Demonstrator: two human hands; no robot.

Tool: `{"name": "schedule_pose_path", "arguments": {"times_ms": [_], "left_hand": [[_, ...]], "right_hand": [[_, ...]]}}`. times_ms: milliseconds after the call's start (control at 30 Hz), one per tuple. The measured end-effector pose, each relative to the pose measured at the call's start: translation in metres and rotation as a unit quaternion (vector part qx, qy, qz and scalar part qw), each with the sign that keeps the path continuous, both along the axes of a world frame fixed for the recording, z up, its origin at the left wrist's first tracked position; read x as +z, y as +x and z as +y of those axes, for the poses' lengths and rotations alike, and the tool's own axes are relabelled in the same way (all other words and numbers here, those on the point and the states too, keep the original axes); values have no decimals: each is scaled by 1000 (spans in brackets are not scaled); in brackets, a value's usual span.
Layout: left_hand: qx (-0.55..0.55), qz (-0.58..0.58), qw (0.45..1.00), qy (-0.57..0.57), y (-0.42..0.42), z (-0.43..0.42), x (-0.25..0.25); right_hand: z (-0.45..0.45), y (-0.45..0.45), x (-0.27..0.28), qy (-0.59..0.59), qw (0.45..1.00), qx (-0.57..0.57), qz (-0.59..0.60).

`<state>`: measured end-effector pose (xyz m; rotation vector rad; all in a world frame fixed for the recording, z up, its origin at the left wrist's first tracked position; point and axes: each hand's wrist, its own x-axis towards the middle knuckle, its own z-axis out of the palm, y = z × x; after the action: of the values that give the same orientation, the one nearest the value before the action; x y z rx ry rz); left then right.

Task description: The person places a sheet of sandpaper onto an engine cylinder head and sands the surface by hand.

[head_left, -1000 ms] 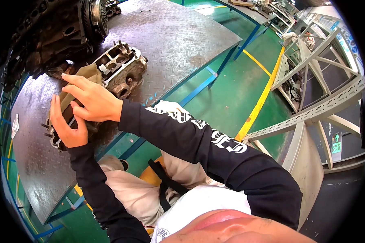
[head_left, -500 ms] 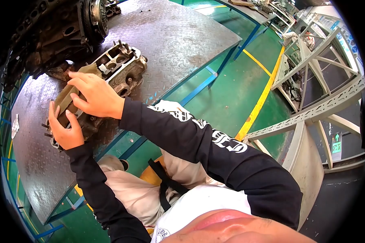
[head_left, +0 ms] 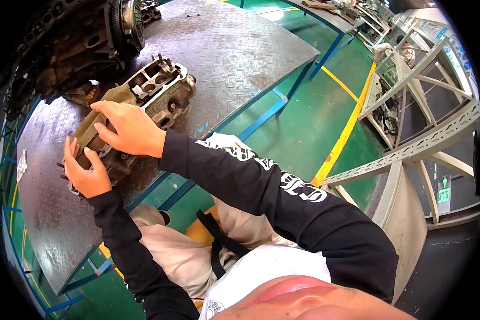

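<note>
A metal engine cylinder head point(head_left: 172, 101) with upright studs lies on the steel tabletop, close to its near edge. Along its top runs an olive-brown strip point(head_left: 121, 95), whose material, cloth or abrasive paper, I cannot tell. My right hand point(head_left: 130, 128) is over the middle of the strip, fingers bent and thumb beneath, gripping it. At the strip's lower left end is my left hand point(head_left: 90, 173), with fingers curled around it and thumb on the near side. Both hands hide part of the cylinder head.
A large dark engine block point(head_left: 85, 42) stands behind the cylinder head on the diamond-plate table point(head_left: 234, 42). A crumpled clear wrapper point(head_left: 22, 165) lies at the table's left. To the right is a pale metal frame point(head_left: 410, 152) on the green floor.
Both hands stay on the strip, with only slight finger movement; the left fingers draw in a little. The whole view has shifted slightly.
</note>
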<state>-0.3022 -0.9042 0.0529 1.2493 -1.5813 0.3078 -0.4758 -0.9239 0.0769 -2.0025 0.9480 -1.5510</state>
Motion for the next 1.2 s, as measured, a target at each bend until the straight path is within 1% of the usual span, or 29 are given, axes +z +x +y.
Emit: {"name": "schedule_pose_path", "arguments": {"times_ms": [33, 100, 133, 200, 233, 300, 333, 400, 500, 600, 633, 700, 833, 900, 933, 1000, 1133, 1200], "left_hand": [[0, 0, 1000, 0, 0, 0, 0], [19, -18, 999, -25, -2, 0, 1], [19, -18, 999, -25, -2, 0, 2], [56, -59, 995, -63, -3, 1, 5], [56, -59, 995, -63, 0, 0, 3], [65, -95, 993, -3, 12, -4, -4], [65, -95, 993, -3, 14, -6, -6], [82, -120, 989, -15, 15, -7, -8], [82, -99, 990, -48, 8, -6, -4], [79, -79, 992, -50, 5, -4, -2], [79, -79, 992, -51, 5, -4, -2], [66, -69, 995, 7, 8, -4, -2], [68, -62, 996, 6, 6, -3, -1], [72, -99, 991, -51, 8, -7, -2], [72, -99, 991, -51, 11, -9, -5], [75, -137, 987, -23, 16, -10, -9], [79, -117, 989, -34, 15, -10, -7], [111, -140, 984, -24, 16, -9, -7]], "right_hand": [[-1, 1, -2, 0, 1000, 0, 0], [-6, 3, -6, -87, 995, -41, -13], [-7, 5, -7, -86, 995, -41, -13], [-9, 6, -9, -156, 985, -77, -19], [-10, 6, -8, -156, 985, -77, -20], [-13, 6, -10, -197, 972, -127, 12], [-14, 6, -12, -196, 972, -127, 12], [-14, 4, -15, -154, 978, -117, 76], [-15, 4, -15, -177, 974, -122, 65], [-16, 5, -14, -207, 966, -141, 57], [-16, 4, -14, -207, 966, -141, 57], [-15, 3, -13, -150, 980, -108, 69], [-12, 4, -10, -156, 979, -125, 47], [-15, 5, -11, -203, 966, -155, 30], [-16, 5, -14, -203, 966, -155, 30], [-16, 3, -17, -179, 969, -145, 89], [-16, 4, -15, -213, 958, -178, 70], [-15, 2, -15, -210, 957, -177, 90]]}}
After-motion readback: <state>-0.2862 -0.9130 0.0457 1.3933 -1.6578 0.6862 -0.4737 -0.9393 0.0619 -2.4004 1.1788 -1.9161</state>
